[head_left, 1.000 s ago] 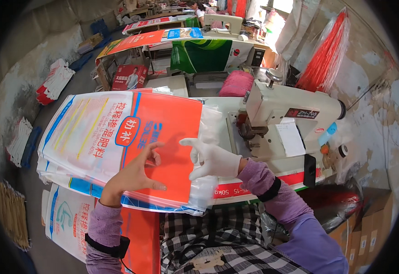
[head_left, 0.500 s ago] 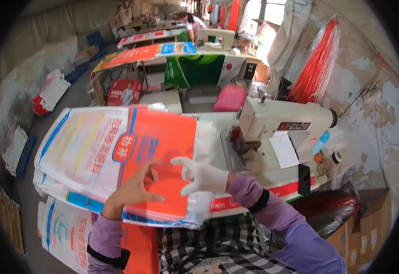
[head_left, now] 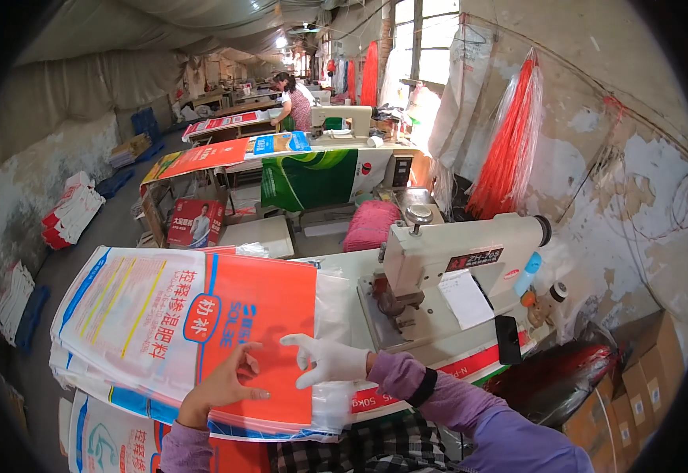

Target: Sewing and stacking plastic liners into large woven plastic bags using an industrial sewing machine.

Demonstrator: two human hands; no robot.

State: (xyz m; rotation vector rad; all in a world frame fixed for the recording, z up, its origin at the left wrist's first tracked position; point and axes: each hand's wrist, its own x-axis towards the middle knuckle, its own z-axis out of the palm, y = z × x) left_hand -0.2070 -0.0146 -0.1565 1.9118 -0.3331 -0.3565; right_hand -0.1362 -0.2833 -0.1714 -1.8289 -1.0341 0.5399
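My bare left hand (head_left: 222, 388) hovers over the lower part of a stack of printed plastic sacks (head_left: 277, 315), white and orange with blue edges. Its fingers are curved and spread, and nothing is between them. Facing it across a small gap, my right hand (head_left: 334, 362) wears a white glove, thumb and fingers apart and holding nothing. Whether either hand touches the top sack is hard to tell. Clear film (head_left: 332, 311) sticks out along the stack's right edge. To the right stands a cream industrial sewing machine (head_left: 462, 248) on its table.
A white paper (head_left: 466, 299) and a black phone (head_left: 508, 340) lie by the machine. Behind it are a pink bundle (head_left: 371, 225) and a red box (head_left: 196, 222). Red and white strands (head_left: 505, 146) hang on the wall. Cardboard boxes (head_left: 635, 386) stand lower right. Another person (head_left: 295, 106) works farther back.
My view has tilted up, so the scene sits lower and more of the room shows. Both hands stay apart over the sacks in nearly the same pose.
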